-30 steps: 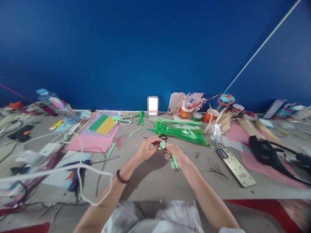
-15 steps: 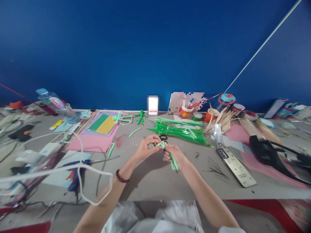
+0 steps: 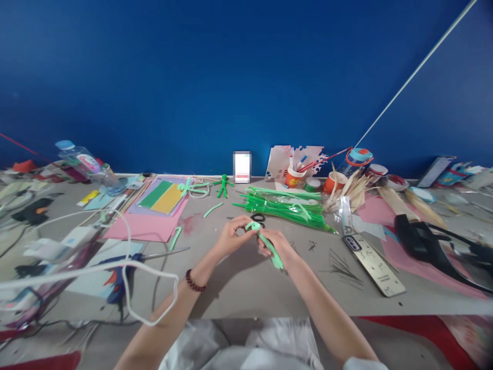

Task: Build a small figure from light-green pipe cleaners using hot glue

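Note:
Between my two hands is a bundle of light green pipe cleaners [image 3: 272, 248], looped into a small knot at its upper left end. My left hand [image 3: 233, 234] pinches that looped end with thumb and fingers. Further down, my right hand [image 3: 278, 244] is closed around the strands, and their loose ends hang out below it. Just behind my fingertips lie scissors [image 3: 258, 219], their black handles partly covered. A small green pipe-cleaner figure [image 3: 223, 186] stands at the back by the wall. Short light green pieces [image 3: 213, 209] lie to the left of my hands.
Behind my hands lies a bag of green pipe cleaners [image 3: 285, 209]. To the right are a phone [image 3: 374, 266] and thin dark wires [image 3: 345, 268]. At left are coloured sheets [image 3: 138, 224], a glue gun [image 3: 122, 272], a white cable [image 3: 150, 264] and a bottle [image 3: 87, 162].
The looped end has turned slightly in my fingers and moved a little up and left. The hanging strands now lie closer together. Both hands keep their hold.

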The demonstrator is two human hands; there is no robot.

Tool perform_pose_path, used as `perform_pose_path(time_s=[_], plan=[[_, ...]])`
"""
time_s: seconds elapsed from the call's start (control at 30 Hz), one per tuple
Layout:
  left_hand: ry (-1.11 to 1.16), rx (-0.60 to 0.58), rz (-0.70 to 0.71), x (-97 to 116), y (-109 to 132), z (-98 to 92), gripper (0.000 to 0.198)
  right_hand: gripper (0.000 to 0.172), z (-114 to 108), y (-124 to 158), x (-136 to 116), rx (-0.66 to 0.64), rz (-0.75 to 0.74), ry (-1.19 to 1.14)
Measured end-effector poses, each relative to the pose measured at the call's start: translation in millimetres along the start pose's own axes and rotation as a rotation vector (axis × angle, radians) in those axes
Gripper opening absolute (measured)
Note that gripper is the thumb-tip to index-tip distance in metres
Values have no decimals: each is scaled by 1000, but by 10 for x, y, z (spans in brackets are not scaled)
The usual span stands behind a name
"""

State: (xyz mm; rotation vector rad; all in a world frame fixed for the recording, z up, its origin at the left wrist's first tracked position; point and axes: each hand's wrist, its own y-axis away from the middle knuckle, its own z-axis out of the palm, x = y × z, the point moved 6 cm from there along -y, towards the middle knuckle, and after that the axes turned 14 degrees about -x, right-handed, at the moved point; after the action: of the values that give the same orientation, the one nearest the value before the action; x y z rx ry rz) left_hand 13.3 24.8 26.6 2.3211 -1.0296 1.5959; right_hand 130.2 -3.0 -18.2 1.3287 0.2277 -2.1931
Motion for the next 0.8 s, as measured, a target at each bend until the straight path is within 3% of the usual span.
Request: perform_pose_path(time_s=[0.1,0.27,0.47,0.8], plan=[[42,-14,15,-14,-13,-2,20,36,20,9,-30,-6,-27,18],[96,-62,44,-23,-21,8,22,47,-2,-1,-15,14,-13,6],[111,-127,90,-5,-15,14,24,45,-53,-17,-9,28,-47,-34],[31,-54,76,19,-14,-22,20,35,-117,-20,-9,91,-87,-20]])
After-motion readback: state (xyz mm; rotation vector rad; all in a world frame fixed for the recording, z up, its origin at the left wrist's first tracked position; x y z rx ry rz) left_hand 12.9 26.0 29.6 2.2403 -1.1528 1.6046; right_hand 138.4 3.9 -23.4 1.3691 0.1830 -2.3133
